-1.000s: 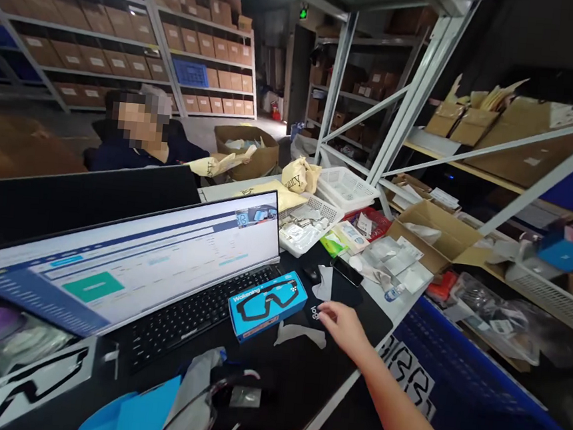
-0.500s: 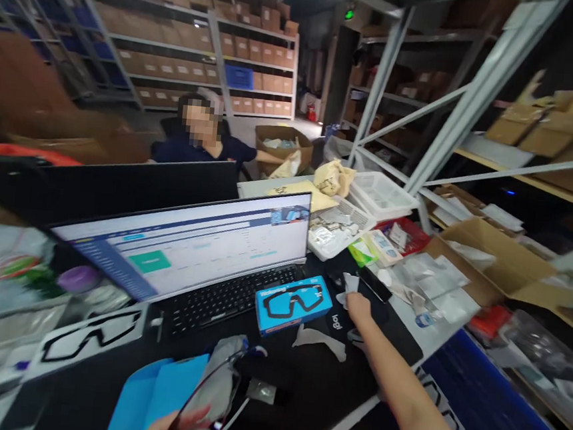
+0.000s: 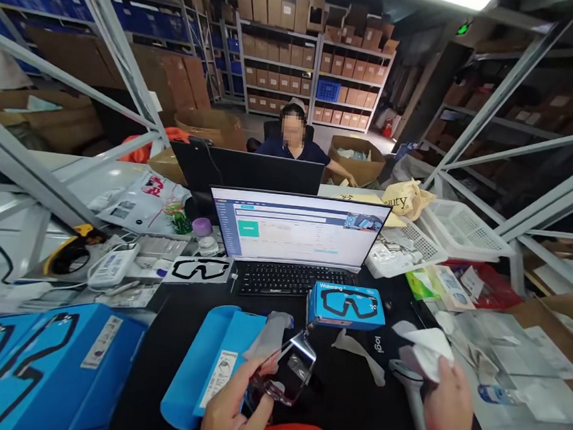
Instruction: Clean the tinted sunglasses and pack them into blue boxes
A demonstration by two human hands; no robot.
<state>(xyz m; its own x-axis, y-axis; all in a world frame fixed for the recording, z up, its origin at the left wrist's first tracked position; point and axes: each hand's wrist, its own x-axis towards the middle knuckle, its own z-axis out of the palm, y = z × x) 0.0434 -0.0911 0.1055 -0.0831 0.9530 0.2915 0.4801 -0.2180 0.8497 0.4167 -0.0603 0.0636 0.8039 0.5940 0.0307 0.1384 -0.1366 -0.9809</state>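
Near the front of the worktop [image 3: 344,407], in the head view, the left hand [image 3: 232,404] has its thumb and fingers clamped on a pair of glasses [image 3: 299,367]. The glasses are tilted above the dark surface, with a shiny lens showing. To the right, the right hand [image 3: 450,407] is closed on a folded white sheet [image 3: 432,348]; whether it is paper or cloth, I cannot tell. A handheld scanner [image 3: 406,371] lies just left of that hand, but I cannot tell whether they touch.

Left of the glasses lies an opened blue carton [image 3: 223,363] with a white label, and a grey pouch [image 3: 273,334] rests by its right side. Beyond the glasses and to their right, a blue box [image 3: 346,307] printed with glasses and the word "Wakening" sits against the front of a keyboard [image 3: 285,282]. A thin pale strip [image 3: 364,359] lies on the worktop in front of the box. Behind the keyboard stands a lit monitor [image 3: 299,233]. Larger blue boxes [image 3: 52,368] fill the lower left corner.

Past the monitor, a person [image 3: 309,155] in a dark top sits facing the worktop, one arm stretched out to the side near an open cardboard box [image 3: 363,171].
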